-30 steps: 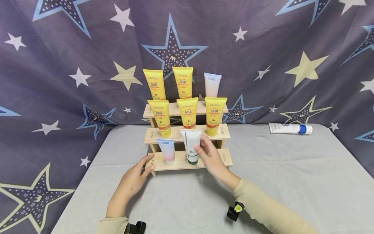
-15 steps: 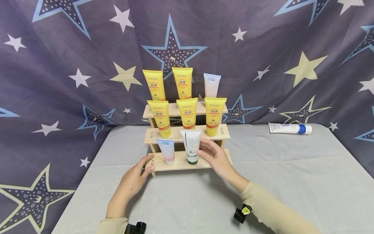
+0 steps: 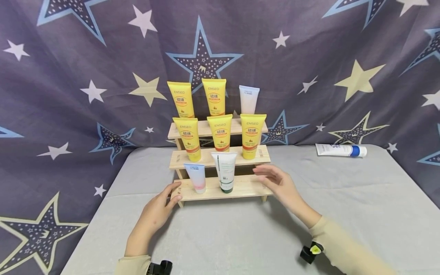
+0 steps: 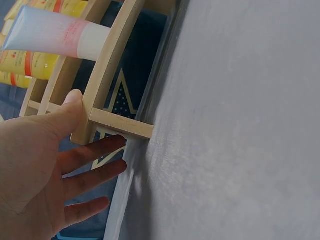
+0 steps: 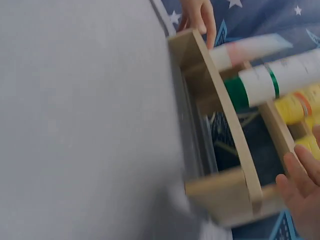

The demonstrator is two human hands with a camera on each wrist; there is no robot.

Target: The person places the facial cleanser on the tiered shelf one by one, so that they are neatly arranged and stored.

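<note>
A three-step wooden display rack (image 3: pixel 254 185) stands on the grey cloth with upright tubes on its steps. At the rack's lower left end my left hand (image 3: pixel 154 212) rests against the bottom step. Its thumb (image 4: pixel 74 102) lies at the step's edge, and the other fingers extend past the end post, spread and nearly straight. My right hand (image 3: pixel 280 187) hovers by the bottom step's right end, fingers extended, holding nothing. To its left stands a white tube with a green cap (image 3: pixel 225 172). Nearer the left hand is a small blue-pink tube (image 3: pixel 197 177).
Yellow tubes (image 3: pixel 253 135) fill the middle step. The top step bears two more yellow tubes (image 3: pixel 214 96) and a pale blue tube (image 3: pixel 249 99). A white tube with a blue cap (image 3: pixel 340 150) lies at the back right. Behind hangs a star-patterned curtain (image 3: pixel 292 76).
My right hand has let go of the white green-capped tube and drawn away to the right. The tube remains upright on the bottom step. My left hand has stayed put.
</note>
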